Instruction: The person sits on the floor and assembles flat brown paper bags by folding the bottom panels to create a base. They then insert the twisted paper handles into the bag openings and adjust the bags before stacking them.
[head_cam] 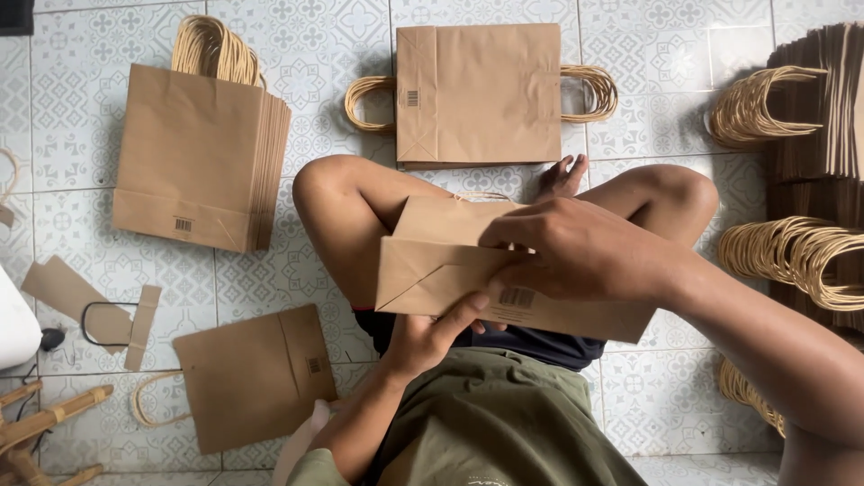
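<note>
bright even daylight | soft shadows | sharp focus | no glare

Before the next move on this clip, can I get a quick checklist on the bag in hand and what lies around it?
1. Left hand grips the folded paper bag from below: ok.
2. Right hand presses on top of it: ok.
3. Bag's bottom fold lies flat: ok.
4. Bag's handles intact: cannot tell, mostly hidden.
5. Stack of bags ahead lies tidy: ok.
6. Left stack squared up: not ok, edges fan out.
</note>
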